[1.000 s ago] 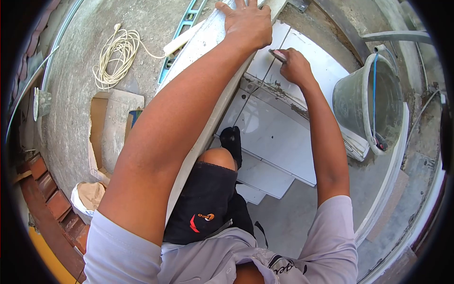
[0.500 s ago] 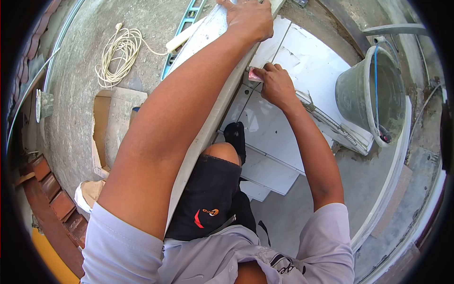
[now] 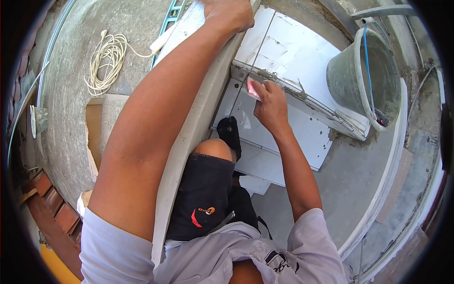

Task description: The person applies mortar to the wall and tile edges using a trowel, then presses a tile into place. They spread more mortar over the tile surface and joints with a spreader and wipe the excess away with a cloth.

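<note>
My right hand (image 3: 272, 105) is closed on a small pink and white piece (image 3: 255, 88), which looks like a sponge or cloth. It is just in front of the mortar-smeared edge (image 3: 283, 85) of the upper white tiled step (image 3: 298, 52). Below that hand lies a lower white tiled step (image 3: 269, 125). My left hand (image 3: 230, 14) rests at the top of the long pale wall ledge (image 3: 201, 106), its fingers cut off by the frame's upper edge.
A grey bucket (image 3: 347, 78) with a blue cord stands on the upper step at right. Left of the ledge are a turquoise level (image 3: 174, 14), a coiled cream cable (image 3: 106, 64) and a cardboard box (image 3: 94, 128). My black-socked foot (image 3: 229, 135) is on the steps.
My right hand has moved down from the upper step's edge with the pink piece, uncovering more of that edge. The whole view has shifted slightly; my left hand stays on the ledge.
</note>
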Tool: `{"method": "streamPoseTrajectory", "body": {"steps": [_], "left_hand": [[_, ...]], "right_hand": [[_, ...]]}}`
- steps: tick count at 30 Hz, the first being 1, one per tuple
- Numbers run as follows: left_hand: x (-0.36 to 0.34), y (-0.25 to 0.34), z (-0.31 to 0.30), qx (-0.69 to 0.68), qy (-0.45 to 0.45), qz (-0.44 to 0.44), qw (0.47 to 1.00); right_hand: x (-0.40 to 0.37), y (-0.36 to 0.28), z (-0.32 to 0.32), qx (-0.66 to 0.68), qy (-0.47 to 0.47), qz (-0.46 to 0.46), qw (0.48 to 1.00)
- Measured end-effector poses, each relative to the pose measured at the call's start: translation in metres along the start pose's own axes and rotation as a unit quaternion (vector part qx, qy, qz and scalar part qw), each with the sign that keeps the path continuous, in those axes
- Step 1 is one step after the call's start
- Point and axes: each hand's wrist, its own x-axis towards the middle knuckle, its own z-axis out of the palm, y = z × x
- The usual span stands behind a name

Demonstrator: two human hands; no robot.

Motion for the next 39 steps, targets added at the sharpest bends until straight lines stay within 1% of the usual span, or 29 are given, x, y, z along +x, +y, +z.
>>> {"method": "streamPoseTrajectory", "body": {"steps": [2,4,5,7,8,11,14,15,17,18,20,22,25,26,27,28,29,30,31,32,33,34,35,36,38,39], "left_hand": [[-0.001,0.003,-0.004,0.007,-0.003,0.002,1.0],[-0.009,0.007,-0.008,-0.004,0.025,0.011,1.0],[-0.013,0.008,-0.01,-0.009,0.04,0.014,0.999],[-0.004,0.006,-0.009,0.013,0.021,0.009,1.0],[-0.001,0.004,-0.005,0.023,0.007,0.004,1.0],[-0.001,0.005,-0.001,0.044,0.03,-0.002,0.999],[-0.002,0.005,-0.004,0.047,0.011,0.005,0.999],[-0.002,0.003,-0.005,0.047,0.0,0.007,0.999],[-0.001,0.004,-0.008,0.046,-0.018,0.014,0.999],[-0.002,0.004,-0.008,0.044,-0.011,0.012,0.999],[0.0,0.003,-0.003,0.038,0.004,0.011,0.999],[-0.001,0.002,-0.005,0.041,0.007,0.008,0.999],[-0.002,0.004,-0.005,0.039,0.001,0.005,0.999],[-0.002,0.005,-0.006,0.038,-0.001,0.004,0.999],[-0.011,0.009,-0.011,0.033,0.014,0.006,0.999],[-0.01,0.01,-0.011,0.039,0.013,0.005,0.999],[-0.009,0.011,-0.012,0.047,0.014,0.003,0.999],[-0.008,0.011,-0.013,0.057,0.016,0.002,0.998],[-0.007,0.011,-0.013,0.052,0.002,0.002,0.999],[-0.006,0.011,-0.015,0.058,-0.011,-0.001,0.998],[-0.006,0.012,-0.018,0.064,-0.025,-0.005,0.998],[-0.007,0.015,-0.019,0.07,-0.039,-0.01,0.997],[-0.011,0.019,-0.018,0.095,0.002,-0.021,0.995],[-0.011,0.021,-0.017,0.107,-0.006,-0.021,0.994],[-0.008,0.019,-0.016,0.13,-0.021,-0.022,0.991],[-0.003,0.012,-0.008,0.143,-0.003,-0.015,0.99]], "right_hand": [[0.017,0.023,-0.018,-0.049,0.02,0.046,0.998],[0.043,0.045,-0.026,-0.05,-0.002,0.062,0.997],[0.058,0.05,-0.028,-0.06,-0.034,0.041,0.997],[0.087,0.039,-0.037,-0.089,-0.085,-0.029,0.992],[0.096,0.034,-0.034,-0.102,-0.115,-0.063,0.986],[0.113,0.026,-0.012,-0.137,-0.194,-0.124,0.963],[0.097,0.033,-0.015,-0.131,-0.223,-0.149,0.954],[0.085,0.042,-0.016,-0.154,-0.207,-0.178,0.95],[0.06,0.058,-0.034,-0.172,-0.217,-0.195,0.941],[0.046,0.067,-0.045,-0.181,-0.223,-0.204,0.936],[0.017,0.096,-0.064,-0.183,-0.193,-0.218,0.939],[-0.009,0.117,-0.09,-0.22,-0.205,-0.207,0.931],[-0.052,0.134,-0.12,-0.219,-0.196,-0.102,0.95],[-0.065,0.134,-0.126,-0.136,-0.159,-0.036,0.977],[-0.081,0.134,-0.13,-0.051,-0.118,0.031,0.991],[-0.097,0.136,-0.13,0.035,-0.074,0.097,0.992],[-0.115,0.145,-0.124,0.087,0.0,0.128,0.988],[-0.128,0.16,-0.115,0.142,0.075,0.225,0.961],[-0.141,0.174,-0.105,0.196,0.149,0.318,0.916],[-0.15,0.185,-0.098,0.247,0.22,0.405,0.853],[-0.151,0.195,-0.093,0.259,0.283,0.43,0.817],[-0.146,0.196,-0.086,0.249,0.325,0.439,0.8],[-0.139,0.196,-0.075,0.239,0.367,0.446,0.781],[-0.129,0.192,-0.062,0.228,0.407,0.452,0.76],[-0.112,0.18,-0.012,0.131,0.464,0.369,0.795],[-0.099,0.16,0.009,0.176,0.461,0.362,0.791]]}}
